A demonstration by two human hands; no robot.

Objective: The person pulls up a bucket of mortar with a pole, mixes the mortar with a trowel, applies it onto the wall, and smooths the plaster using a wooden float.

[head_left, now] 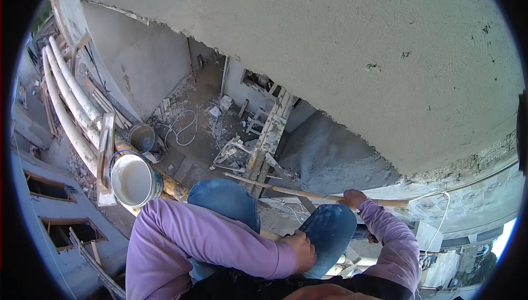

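My right hand (353, 199) grips a long, slender wooden strip (289, 189) that reaches leftward across my knees toward the boards below. My left hand (297, 249) is low between my thighs, against my jeans (327, 234), its fingers curled; what they hold, if anything, is hidden. To the left of my knee, a bucket of pale, milky material (133, 180) stands on wooden poles beside an upright-angled board (105, 162). Above and to the right spreads a grey plastered surface (330, 52) with a ragged lower edge.
Light poles (71, 113) run along the left. Far below lie another bucket (142, 138), a coiled hose (186, 132), rubble (225, 102) and a plank walkway (269, 135). Window openings (52, 187) show at lower left, a white cable (443, 212) at right.
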